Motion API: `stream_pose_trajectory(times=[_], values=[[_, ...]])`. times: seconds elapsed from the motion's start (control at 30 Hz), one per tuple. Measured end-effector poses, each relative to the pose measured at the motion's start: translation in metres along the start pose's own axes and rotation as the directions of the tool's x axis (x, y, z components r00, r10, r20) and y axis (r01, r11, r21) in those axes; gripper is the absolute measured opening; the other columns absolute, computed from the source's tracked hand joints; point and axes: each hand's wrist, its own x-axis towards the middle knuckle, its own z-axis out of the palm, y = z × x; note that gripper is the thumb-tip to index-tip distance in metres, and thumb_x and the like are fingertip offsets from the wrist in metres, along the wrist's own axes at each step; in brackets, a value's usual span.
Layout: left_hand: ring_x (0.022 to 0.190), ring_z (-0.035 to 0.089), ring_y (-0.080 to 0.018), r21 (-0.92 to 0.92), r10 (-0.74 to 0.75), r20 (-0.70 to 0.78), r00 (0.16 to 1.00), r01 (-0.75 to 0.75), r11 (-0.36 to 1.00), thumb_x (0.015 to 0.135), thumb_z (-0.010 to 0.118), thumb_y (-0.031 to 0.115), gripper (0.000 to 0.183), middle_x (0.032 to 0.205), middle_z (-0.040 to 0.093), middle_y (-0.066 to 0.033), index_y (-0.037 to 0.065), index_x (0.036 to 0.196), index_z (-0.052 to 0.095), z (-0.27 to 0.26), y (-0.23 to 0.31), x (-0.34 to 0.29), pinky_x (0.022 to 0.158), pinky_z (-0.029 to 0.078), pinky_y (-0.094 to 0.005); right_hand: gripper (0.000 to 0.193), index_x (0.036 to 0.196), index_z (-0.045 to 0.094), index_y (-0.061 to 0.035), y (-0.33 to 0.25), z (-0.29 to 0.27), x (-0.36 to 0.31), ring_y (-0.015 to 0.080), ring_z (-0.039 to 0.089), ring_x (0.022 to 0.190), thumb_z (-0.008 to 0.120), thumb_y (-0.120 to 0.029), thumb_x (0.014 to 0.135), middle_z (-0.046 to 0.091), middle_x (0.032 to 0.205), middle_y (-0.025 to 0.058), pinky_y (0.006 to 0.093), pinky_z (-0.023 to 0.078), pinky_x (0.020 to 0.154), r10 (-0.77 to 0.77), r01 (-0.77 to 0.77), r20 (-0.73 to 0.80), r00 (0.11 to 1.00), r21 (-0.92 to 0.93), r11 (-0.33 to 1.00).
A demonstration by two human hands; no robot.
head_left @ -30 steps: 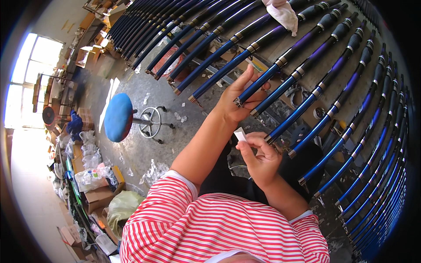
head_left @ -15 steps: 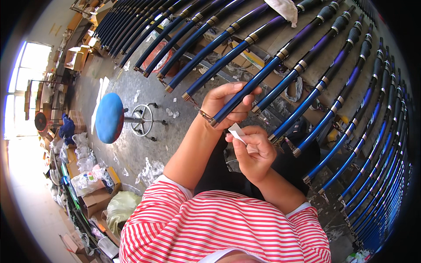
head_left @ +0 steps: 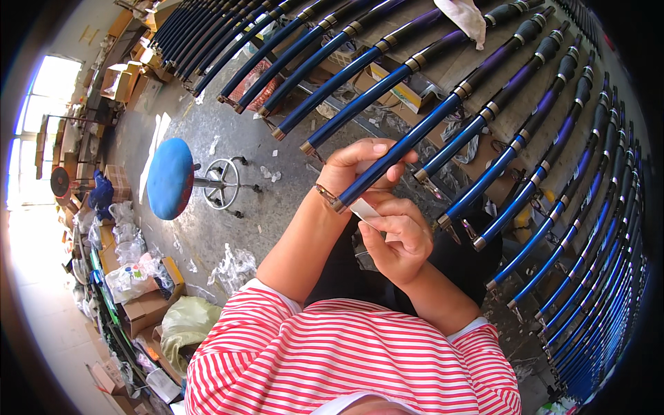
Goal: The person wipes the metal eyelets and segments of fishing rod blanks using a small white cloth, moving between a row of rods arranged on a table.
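Observation:
A blue fishing rod point(head_left: 394, 159) slants from upper right down to a metal-coloured end cap by my left wrist. My left hand point(head_left: 349, 164) is closed round it from beneath, with the fingertips showing on its far side. Between thumb and fingers my right hand point(head_left: 400, 238) pinches a small white slip point(head_left: 362, 209), perhaps paper or a label. That slip lies just beside the rod's lower end; whether the two touch I cannot tell. Part of the left palm is hidden behind the rod.
Many similar rods point(head_left: 529, 256) stand in a long curved row to the left and right. A white cloth point(head_left: 465, 19) hangs over rods at the top. On the littered floor stands a blue round stool point(head_left: 171, 178). Cardboard boxes point(head_left: 146, 308) and plastic bags lie at lower left.
My right hand has brought the white slip up against or close to the lower end of the rod. My left hand keeps its hold. The whole view has shifted slightly.

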Motion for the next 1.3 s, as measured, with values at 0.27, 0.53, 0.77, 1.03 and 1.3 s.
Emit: stream_pose_trajectory(times=[0.27,0.53,0.77,1.03,1.3], values=[[0.057,0.053,-0.0134,0.026,0.008,-0.017,1.000,-0.007,1.000,0.079,0.057,0.022,0.040,0.067,0.055,-0.0107,-0.010,0.102,0.053,-0.004,-0.001,0.001,0.043,0.044,-0.0201,0.014,0.080,0.057,-0.0008,-0.003,-0.001,0.006,0.0274,0.064,0.082,0.068,0.002,0.073,0.063,0.087,0.0159,0.0319,0.053,0.069,-0.015,0.016,0.052,0.999,-0.031,0.999],[0.053,0.048,-0.0103,0.104,0.005,0.029,1.000,-0.008,0.995,0.075,0.065,0.027,0.045,0.063,0.049,-0.0061,-0.008,0.101,0.052,-0.009,-0.002,0.003,0.041,0.039,-0.0194,0.013,0.080,0.056,-0.0004,-0.006,-0.004,0.006,0.0282,0.064,0.085,0.068,0.002,0.073,0.063,0.090,0.0167,0.0325,0.053,0.071,0.007,-0.005,0.092,0.996,-0.025,1.000],[0.050,0.041,-0.0069,0.114,-0.025,0.128,0.991,0.010,0.993,0.071,0.070,0.029,0.048,0.062,0.047,-0.0040,-0.008,0.099,0.055,-0.011,-0.001,0.005,0.041,0.031,-0.0170,0.014,0.080,0.057,-0.0006,-0.007,-0.004,0.007,0.0282,0.064,0.086,0.068,0.002,0.073,0.063,0.088,0.0159,0.0323,0.053,0.071,0.002,-0.001,0.095,0.996,-0.017,1.000],[0.043,0.039,-0.0036,0.090,-0.108,0.204,0.973,0.091,0.992,0.072,0.074,0.024,0.048,0.057,0.040,0.0002,-0.008,0.097,0.049,-0.013,0.002,0.004,0.034,0.032,-0.0146,0.015,0.080,0.058,-0.0011,-0.006,-0.004,0.007,0.0265,0.064,0.081,0.069,0.001,0.072,0.062,0.081,0.0132,0.0309,0.052,0.068,-0.021,0.022,0.104,0.994,-0.005,1.000],[0.046,0.042,-0.0051,0.239,-0.099,0.212,0.972,0.047,0.970,0.064,0.081,0.029,0.049,0.058,0.046,-0.0034,0.001,0.083,0.046,-0.007,0.005,0.010,0.033,0.031,-0.0149,0.013,0.079,0.060,-0.0007,-0.006,-0.006,0.010,0.0234,0.063,0.074,0.070,0.000,0.071,0.061,0.078,0.0123,0.0289,0.050,0.065,-0.023,0.020,0.140,0.990,0.021,1.000]])
